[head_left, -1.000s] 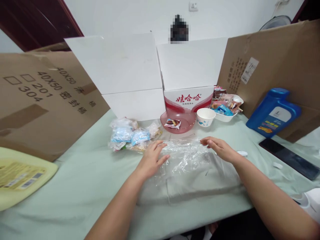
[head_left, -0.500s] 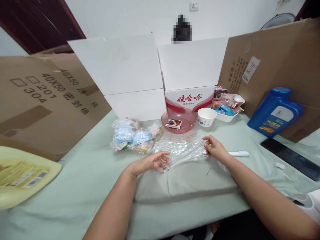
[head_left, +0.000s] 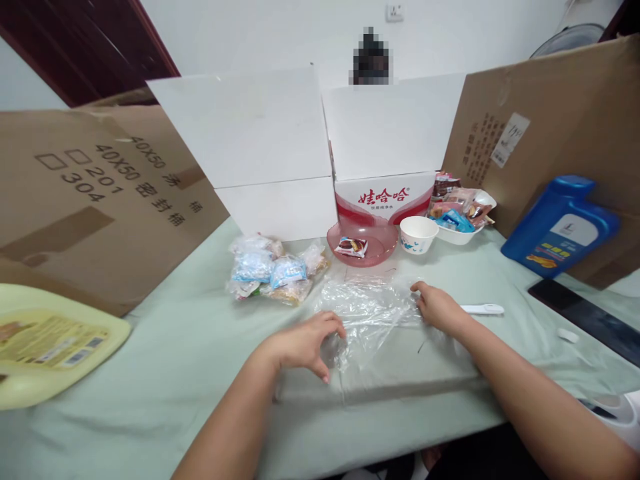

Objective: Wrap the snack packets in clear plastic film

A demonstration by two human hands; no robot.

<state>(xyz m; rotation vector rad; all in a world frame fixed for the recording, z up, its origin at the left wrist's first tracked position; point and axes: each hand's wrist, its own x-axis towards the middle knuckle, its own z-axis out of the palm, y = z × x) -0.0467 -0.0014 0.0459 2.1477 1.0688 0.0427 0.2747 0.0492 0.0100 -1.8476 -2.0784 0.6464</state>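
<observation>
A clear, crinkled plastic bag (head_left: 370,313) lies spread on the cloth between my hands. My left hand (head_left: 310,340) is open at the bag's left side, thumb and fingers wide apart in a C shape. On the opposite side, my right hand (head_left: 440,308) has its curled fingers on the bag's edge; its fingertips are partly hidden. Just behind the bag stands a pink glass bowl (head_left: 387,250) with one wrapped snack (head_left: 351,247) in it. Several bagged snacks (head_left: 275,270) sit in a heap to the left.
A white paper bowl (head_left: 419,235) and a white dish (head_left: 457,237) of packaged snacks are at the back right. A white plastic handle (head_left: 484,309), a phone (head_left: 580,313) and a blue bottle (head_left: 560,227) lie right. A yellow jug (head_left: 55,347) is left. Cardboard panels (head_left: 100,200) surround the cloth.
My left hand has spread its thumb and fingers wider and come slightly nearer to me. The bag's near left part now extends further toward me. The view has shifted slightly.
</observation>
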